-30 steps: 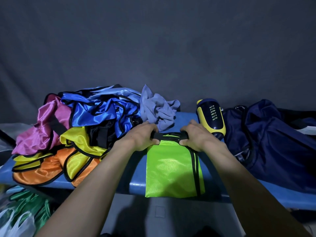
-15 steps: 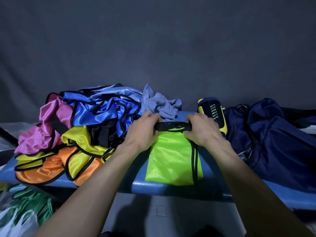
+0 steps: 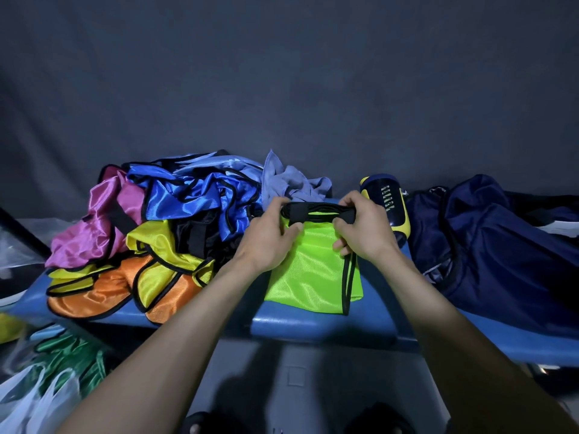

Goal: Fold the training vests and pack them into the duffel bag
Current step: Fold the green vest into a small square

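Note:
A neon green vest (image 3: 308,270) with black trim lies folded on the blue bench (image 3: 316,327). My left hand (image 3: 266,236) grips the vest's far left corner and my right hand (image 3: 365,228) grips the far right corner, lifting its black-edged top off the bench. The near end still lies flat, close to the bench's front edge. A pile of unfolded vests (image 3: 163,233) in pink, blue, yellow and orange sits to the left. The navy duffel bag (image 3: 495,245) lies at the right.
A yellow and navy bottle (image 3: 388,205) lies between the green vest and the bag. A crumpled light blue cloth (image 3: 294,183) rests behind my hands. Green vests in plastic bags (image 3: 59,361) sit on the floor at lower left. A dark backdrop hangs behind.
Both hands have drawn the green vest's far edge away from me and raised it. The vest has slid farther onto the bench, so less of it hangs over the front edge.

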Motion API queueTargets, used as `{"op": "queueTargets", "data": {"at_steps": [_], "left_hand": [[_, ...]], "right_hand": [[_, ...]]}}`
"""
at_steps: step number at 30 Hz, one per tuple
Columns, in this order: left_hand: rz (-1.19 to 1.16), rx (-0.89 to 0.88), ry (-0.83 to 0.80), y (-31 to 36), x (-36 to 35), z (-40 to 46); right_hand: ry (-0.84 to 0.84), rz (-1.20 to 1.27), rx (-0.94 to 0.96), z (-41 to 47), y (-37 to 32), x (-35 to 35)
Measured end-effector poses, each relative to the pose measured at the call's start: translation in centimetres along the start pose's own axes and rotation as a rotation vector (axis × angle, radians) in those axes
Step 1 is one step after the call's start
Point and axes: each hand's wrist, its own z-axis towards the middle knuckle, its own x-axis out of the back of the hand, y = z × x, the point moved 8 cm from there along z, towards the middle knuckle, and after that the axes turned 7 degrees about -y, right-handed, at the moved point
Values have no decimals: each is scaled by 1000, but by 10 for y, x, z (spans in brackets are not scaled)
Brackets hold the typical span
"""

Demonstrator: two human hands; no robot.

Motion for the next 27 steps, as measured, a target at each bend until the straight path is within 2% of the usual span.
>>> {"op": "queueTargets", "data": {"at_steps": [3,5,6,9,10,11,13,15,19,20,21,24,27], "left_hand": [[-36,-4,11,1,1,-9],[58,-101,53,13,9,-23],[131,-184,20,23,9,-33],[439,-410,-325,42,-28,-67],[581,-444,-397,40,-43,-75],[680,-477,-404,38,-53,-78],[680,-558,-280,41,-60,-80],[569,-571,-124,46,-60,-84],[113,-378,50,47,-59,-85],[62,-356,65,50,-62,-85],[78,-364,64,54,-68,-85],[334,-422,59,58,-91,-88],[520,-453,9,54,-109,-91]], "right_hand": [[-18,30,-49,8,7,1],[-34,2,-83,13,15,1],[-40,-15,-99,16,18,0],[-49,-64,-152,25,27,2],[-58,-73,-173,27,30,3],[-74,-79,-196,28,32,3],[-113,-109,-235,30,38,2],[-121,-162,-259,30,40,1],[-175,-241,-277,33,39,-7],[-192,-276,-284,33,39,-10],[-206,-319,-294,32,40,-12],[-256,-429,-305,31,42,-18],[-277,-440,-309,31,43,-20]]}}
